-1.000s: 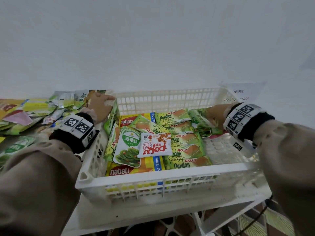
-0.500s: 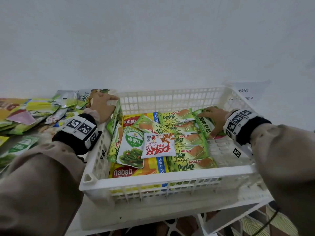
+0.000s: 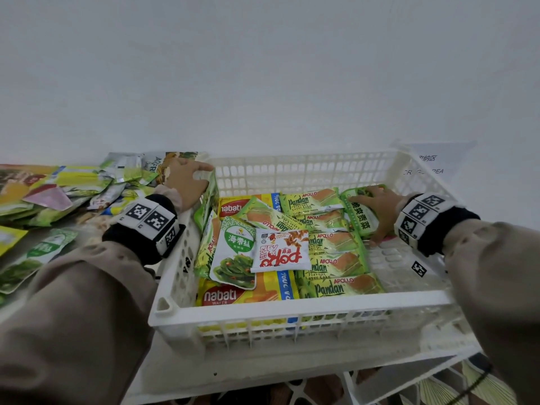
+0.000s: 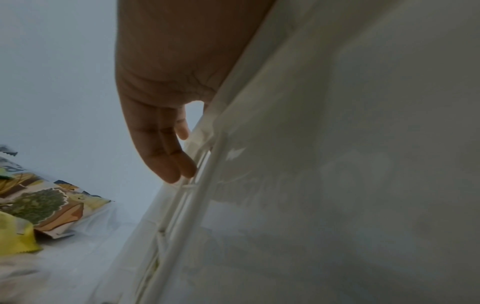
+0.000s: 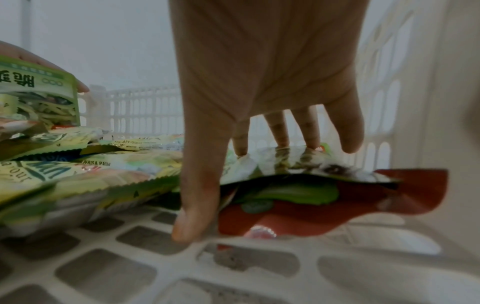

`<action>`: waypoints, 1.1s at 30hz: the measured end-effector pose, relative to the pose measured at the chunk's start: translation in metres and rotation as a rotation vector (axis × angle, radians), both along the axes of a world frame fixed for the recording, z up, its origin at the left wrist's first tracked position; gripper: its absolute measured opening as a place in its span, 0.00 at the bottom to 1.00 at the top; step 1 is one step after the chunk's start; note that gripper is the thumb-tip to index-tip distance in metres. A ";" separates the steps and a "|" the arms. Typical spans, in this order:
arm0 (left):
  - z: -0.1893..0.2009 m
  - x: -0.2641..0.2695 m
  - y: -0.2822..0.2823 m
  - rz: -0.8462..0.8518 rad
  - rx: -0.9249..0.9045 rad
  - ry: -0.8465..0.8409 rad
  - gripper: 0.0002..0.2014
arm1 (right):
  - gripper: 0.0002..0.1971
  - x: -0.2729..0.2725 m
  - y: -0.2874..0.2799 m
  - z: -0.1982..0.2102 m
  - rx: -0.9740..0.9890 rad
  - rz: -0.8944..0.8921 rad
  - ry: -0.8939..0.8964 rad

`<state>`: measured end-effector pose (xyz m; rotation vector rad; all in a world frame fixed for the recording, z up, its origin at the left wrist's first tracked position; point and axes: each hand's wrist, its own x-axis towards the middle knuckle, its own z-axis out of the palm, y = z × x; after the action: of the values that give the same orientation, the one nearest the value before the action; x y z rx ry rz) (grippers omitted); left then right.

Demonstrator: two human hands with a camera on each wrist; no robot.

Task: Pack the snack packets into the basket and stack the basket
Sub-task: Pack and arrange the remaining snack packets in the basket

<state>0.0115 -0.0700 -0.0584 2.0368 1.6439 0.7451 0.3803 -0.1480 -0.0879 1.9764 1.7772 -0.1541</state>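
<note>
A white slatted basket [image 3: 292,309] stands in front of me, its left half layered with Pandan, nabati and seaweed snack packets [image 3: 330,258]. My right hand [image 3: 377,206] lies palm down on a green packet [image 3: 361,217] at the right end of that layer. In the right wrist view its spread fingers [image 5: 276,131] press the green packet [image 5: 272,166] onto a red one [image 5: 324,211], and the thumb tip touches the basket floor [image 5: 103,273]. My left hand [image 3: 187,182] rests on the basket's far left corner. Its straight fingers [image 4: 168,160] hang down the outer wall [image 4: 311,144].
A heap of loose snack packets [image 3: 58,194] covers the table left of the basket, seen also in the left wrist view [image 4: 39,203]. The basket floor's right part [image 3: 403,258] is bare. A paper label [image 3: 429,162] lies behind the basket's right corner. A white wall rises close behind.
My right hand has brought the green packet down onto the right end of the layer and now lies flat on it. The left hand has stayed on the corner.
</note>
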 end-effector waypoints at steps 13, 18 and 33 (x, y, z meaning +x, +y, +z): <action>0.002 0.002 -0.002 0.031 -0.007 -0.029 0.19 | 0.45 -0.039 -0.004 0.064 0.056 0.029 0.087; -0.001 0.001 0.001 0.030 -0.029 -0.042 0.18 | 0.31 -0.130 -0.002 0.097 0.373 0.491 0.221; -0.003 -0.003 0.006 -0.028 -0.035 0.116 0.19 | 0.20 -0.232 0.019 0.049 0.600 1.003 0.351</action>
<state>0.0084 -0.0636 -0.0609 2.1096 1.6750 0.5945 0.1483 -0.1291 -0.0388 1.1435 3.0870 0.4312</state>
